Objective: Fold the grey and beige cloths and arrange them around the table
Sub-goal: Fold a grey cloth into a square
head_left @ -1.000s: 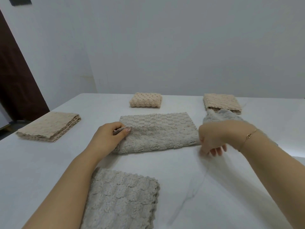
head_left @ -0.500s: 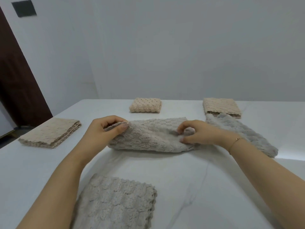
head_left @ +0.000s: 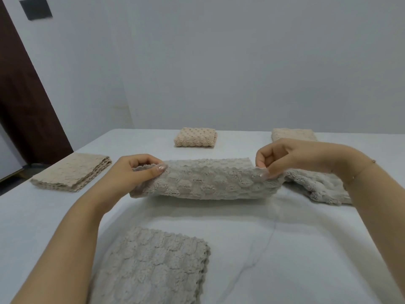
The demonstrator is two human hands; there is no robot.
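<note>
Your left hand [head_left: 140, 172] and right hand [head_left: 282, 157] each pinch a top corner of the grey cloth [head_left: 206, 183], lifting that edge off the desk [head_left: 285, 238] at centre so it can fold over. Folded beige cloths [head_left: 196, 137] sit spaced along the far side; a folded grey one [head_left: 151, 266] lies nearest you.

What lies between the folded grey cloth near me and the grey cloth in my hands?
Only bare white table, seen in the head view.
</note>
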